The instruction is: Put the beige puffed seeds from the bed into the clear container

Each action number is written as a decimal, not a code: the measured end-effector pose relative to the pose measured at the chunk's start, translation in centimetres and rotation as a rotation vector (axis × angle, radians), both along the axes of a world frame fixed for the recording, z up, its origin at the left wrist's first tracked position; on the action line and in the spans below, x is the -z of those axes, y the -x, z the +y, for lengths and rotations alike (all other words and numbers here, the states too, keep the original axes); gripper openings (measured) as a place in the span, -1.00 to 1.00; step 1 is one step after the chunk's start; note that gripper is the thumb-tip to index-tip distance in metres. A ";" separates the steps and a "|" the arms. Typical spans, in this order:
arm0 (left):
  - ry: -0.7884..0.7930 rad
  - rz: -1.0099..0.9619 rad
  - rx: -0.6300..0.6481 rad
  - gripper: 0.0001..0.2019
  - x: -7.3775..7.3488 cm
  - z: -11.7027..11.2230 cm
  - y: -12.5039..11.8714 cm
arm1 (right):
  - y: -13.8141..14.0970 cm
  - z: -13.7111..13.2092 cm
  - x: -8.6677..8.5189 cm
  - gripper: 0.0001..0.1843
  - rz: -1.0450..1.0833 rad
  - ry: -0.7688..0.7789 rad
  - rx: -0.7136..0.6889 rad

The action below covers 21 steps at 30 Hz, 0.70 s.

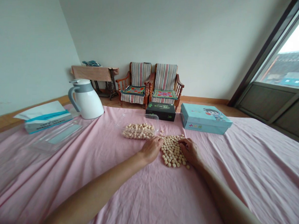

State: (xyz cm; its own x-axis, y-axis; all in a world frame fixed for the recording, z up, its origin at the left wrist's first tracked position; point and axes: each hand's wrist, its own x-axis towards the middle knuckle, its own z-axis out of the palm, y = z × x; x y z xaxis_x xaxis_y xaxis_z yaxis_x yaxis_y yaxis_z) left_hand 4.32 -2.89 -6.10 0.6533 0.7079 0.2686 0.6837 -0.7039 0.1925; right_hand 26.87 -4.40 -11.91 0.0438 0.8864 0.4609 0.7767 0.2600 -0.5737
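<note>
A flat cluster of small, pale beige rounded pieces [174,150] lies on the pink cloth between my two hands; whether they are wooden or edible I cannot tell. My left hand [151,149] rests at the left edge of the cluster, its fingers curled together, and anything inside them is hidden. At the right edge, my right hand [189,152] has bent fingertips pressed together against the pieces; what they pinch is too small to make out. Just beyond my left hand stands a clear plastic box [119,122] holding many more such pieces.
The pink cloth [141,196] covers the surface. A white and grey jug [89,101], a tissue pack [48,121] and a clear plastic lid [57,136] are at left. Behind the cluster sit a black box [160,111] and a light blue box [205,119]. Two chairs [141,75] stand farther back.
</note>
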 end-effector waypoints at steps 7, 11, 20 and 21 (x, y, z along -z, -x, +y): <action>-0.059 -0.066 0.028 -0.85 -1.2 -1.5 0.9 | -0.1 0.3 0.5 -0.74 0.012 -0.004 0.008; -0.248 -0.205 -0.034 -0.90 -4.8 -0.7 2.2 | -0.1 0.3 0.6 -0.74 0.017 -0.001 0.017; -0.288 -0.279 0.032 -0.87 -5.7 0.8 1.7 | 0.0 0.1 0.2 -0.74 0.008 -0.001 0.005; -0.210 -0.221 0.101 -0.86 -4.8 0.4 1.1 | 0.0 0.1 0.2 -0.74 0.007 0.000 0.004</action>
State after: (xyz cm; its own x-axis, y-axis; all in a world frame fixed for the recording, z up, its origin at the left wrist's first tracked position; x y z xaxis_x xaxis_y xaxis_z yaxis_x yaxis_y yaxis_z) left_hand 3.26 -2.46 -1.29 0.6269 0.5562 0.5456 0.5660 -0.8063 0.1717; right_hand 26.86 -4.28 -12.16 0.0506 0.8860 0.4609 0.7734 0.2573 -0.5794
